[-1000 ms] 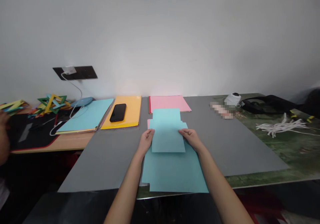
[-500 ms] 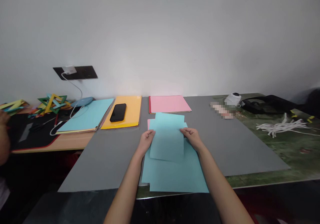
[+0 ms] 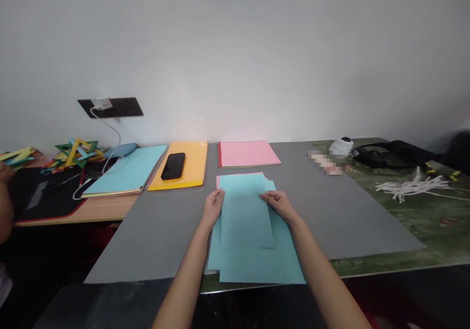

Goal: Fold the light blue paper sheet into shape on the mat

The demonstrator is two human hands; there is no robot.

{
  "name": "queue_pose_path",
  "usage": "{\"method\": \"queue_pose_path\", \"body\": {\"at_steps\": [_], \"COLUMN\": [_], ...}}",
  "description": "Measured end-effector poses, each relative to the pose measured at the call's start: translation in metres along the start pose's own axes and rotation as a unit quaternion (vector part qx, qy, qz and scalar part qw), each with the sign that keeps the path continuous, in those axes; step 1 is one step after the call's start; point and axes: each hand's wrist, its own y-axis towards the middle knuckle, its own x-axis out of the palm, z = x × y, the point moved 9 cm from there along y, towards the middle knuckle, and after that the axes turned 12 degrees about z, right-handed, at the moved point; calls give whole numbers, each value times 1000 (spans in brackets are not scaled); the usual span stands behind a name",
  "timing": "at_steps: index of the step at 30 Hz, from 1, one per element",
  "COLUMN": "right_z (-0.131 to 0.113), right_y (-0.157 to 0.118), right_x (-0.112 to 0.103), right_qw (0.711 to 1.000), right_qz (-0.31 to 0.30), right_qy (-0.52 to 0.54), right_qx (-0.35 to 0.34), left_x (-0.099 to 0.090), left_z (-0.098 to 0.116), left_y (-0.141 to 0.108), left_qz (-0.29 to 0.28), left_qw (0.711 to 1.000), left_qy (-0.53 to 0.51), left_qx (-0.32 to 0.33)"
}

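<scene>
A smaller light-blue sheet of paper [image 3: 245, 216] is pinched by its two side edges between my hands. My left hand [image 3: 214, 205] grips the left edge near the top, fingers closed. On the opposite edge, my right hand [image 3: 279, 202] pinches the paper between thumb and fingers. Beneath it lie larger light-blue sheets [image 3: 262, 268], overlapping unevenly at the table's front edge. A strip of pink paper [image 3: 218, 182] peeks out at their upper left. Whether the held sheet touches the ones below, I cannot tell.
Beyond my hands lie a pink paper stack [image 3: 249, 153] and a yellow stack [image 3: 196, 162] bearing a black phone [image 3: 173, 166]. Further left are blue papers [image 3: 127, 172] and folded paper shapes [image 3: 79, 152]. White cords [image 3: 414, 186] lie right. A person's arm [image 3: 5, 201] shows far left.
The small blue sheet has come down and toward me, its top edge now lower over the larger sheets. My right hand has shifted slightly left; both hands still hold it.
</scene>
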Motion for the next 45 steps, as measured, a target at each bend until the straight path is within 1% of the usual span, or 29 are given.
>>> {"method": "queue_pose_path", "body": {"at_steps": [2,4,8,10,13,15,21,27,30,35,37,40,45], "right_z": [-3,-4,3,8,10,8,8,7,5,3,1,-3,-6], "right_y": [-1,-1,4,6,7,6,4,3,2,1,0,-2,-4], "right_x": [1,-1,-8,-9,-8,-7,-4,-2,-2,1,2,5,6], "right_qw": [1000,1000,998,997,997,997,998,997,998,999,999,999,999], "right_qz": [-7,4,51,64,55,47,36,27,22,15,14,5,-9], "right_qy": [-1,7,36,46,58,58,56,63,58,44,45,45,34], "right_qx": [-4,-6,9,17,11,5,19,20,18,19,23,16,12], "left_x": [1,3,7,9,12,12,4,-1,-5,-6,-7,-7,-10], "left_z": [-4,-5,-2,0,-1,-3,-2,-2,-1,-2,1,8,9], "left_y": [-2,-4,-8,-8,-9,-9,-3,-1,-1,0,0,-2,-2], "left_qz": [-3,-14,-41,-55,-81,-85,-28,6,28,39,44,37,47], "left_qw": [1000,999,998,998,996,996,999,1000,1000,999,999,998,998], "left_qy": [-10,-19,-25,-24,-21,-17,-12,5,-4,-22,-27,-38,-38], "left_qx": [-23,-37,-28,-21,-28,-32,-9,-8,-3,-3,8,27,25]}}
